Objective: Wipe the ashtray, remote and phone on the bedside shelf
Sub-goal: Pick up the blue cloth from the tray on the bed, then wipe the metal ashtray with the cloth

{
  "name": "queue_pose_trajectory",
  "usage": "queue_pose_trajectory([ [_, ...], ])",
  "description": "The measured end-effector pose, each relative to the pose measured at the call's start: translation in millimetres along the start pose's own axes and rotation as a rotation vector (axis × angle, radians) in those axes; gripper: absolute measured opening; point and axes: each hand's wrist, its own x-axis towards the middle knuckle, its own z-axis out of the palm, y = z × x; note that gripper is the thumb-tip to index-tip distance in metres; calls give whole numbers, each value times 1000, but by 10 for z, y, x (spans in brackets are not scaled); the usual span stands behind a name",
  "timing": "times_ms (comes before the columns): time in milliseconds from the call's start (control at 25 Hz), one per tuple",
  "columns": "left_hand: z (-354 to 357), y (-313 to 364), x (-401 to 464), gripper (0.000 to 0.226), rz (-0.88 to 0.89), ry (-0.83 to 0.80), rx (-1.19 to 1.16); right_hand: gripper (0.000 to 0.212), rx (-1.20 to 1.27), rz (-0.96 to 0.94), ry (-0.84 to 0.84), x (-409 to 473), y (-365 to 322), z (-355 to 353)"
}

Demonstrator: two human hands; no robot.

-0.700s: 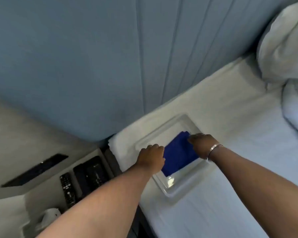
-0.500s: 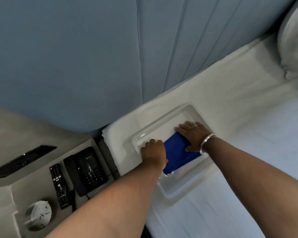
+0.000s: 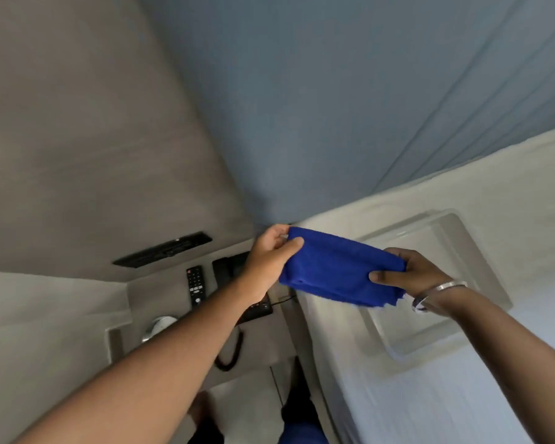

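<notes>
A folded blue cloth [image 3: 337,270] is held in the air between both hands, above the gap between bed and shelf. My left hand [image 3: 271,256] pinches its left end; my right hand [image 3: 410,270], with a metal bangle, grips its right end. On the grey bedside shelf [image 3: 170,299] lie a black remote [image 3: 195,285] and a black phone [image 3: 228,267], which my left forearm partly covers. A white round ashtray [image 3: 159,325] sits nearer me on the shelf, half hidden by the same forearm.
A clear plastic tray [image 3: 455,261] lies on the white bed [image 3: 462,395] under and right of the cloth. A coiled phone cord [image 3: 234,350] hangs off the shelf front. A blue padded headboard rises behind; a dark slot [image 3: 162,249] is in the grey wall.
Both hands have lifted the blue cloth out of the tray and carried it left toward the shelf. The view has swung left and down.
</notes>
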Motion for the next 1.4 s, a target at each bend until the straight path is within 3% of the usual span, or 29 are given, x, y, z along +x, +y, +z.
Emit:
queue_pose_trajectory([
  [160, -1329, -403, -454, 11, -32, 237, -100, 20, 280, 79, -21, 167, -177, 1534],
  [280, -2220, -1077, -742, 11, -170, 427, -72, 22, 76, 158, -38, 447, -27, 2618],
  [440, -3305, -2043, -883, 16, -421, 519, -65, 26, -187, 147, -88, 797, 259, 3818],
  [520, -3713, -2403, -785, 21, -482, 576, 268, 30, -263, 129, -59, 866, 338, 4146],
  [600, -4011, -2788, -672, 37, -539, 513, 605, 30, -338, 119, -24, 926, 431, 4404],
  [680, -4129, -3095, -550, 41, -555, 390, 660, 30, -420, 98, 16, 945, 476, 4556],
  [800, -4080, -3236, -466, 26, -557, 465, 564, 31, -481, 28, 88, 852, 395, 4650],
  [920, -4027, -2920, -593, 9, -567, 485, 242, 32, -495, -77, 134, 618, 69, 4698],
  [1000, -3995, -2422, -836, 12, -473, 475, 48, 27, -513, -190, 138, 371, -319, 4748],
  [1080, -3953, -1813, -1143, 28, -338, 477, -147, 19, -573, -356, 140, 92, -737, 4789],
  [1200, -3875, -906, -1574, 64, -191, 295, -524, 18, -632, -642, 133, -325, -1376, 4868],
  [1280, -3804, -275, -1881, 70, -46, 188, -651, 24, -721, -808, 27, -651, -1801, 4892],
  [1400, -3649, 584, -2387, 60, 168, 54, -819, 33, -942, -867, -266, -1141, -2360, 4866],
])
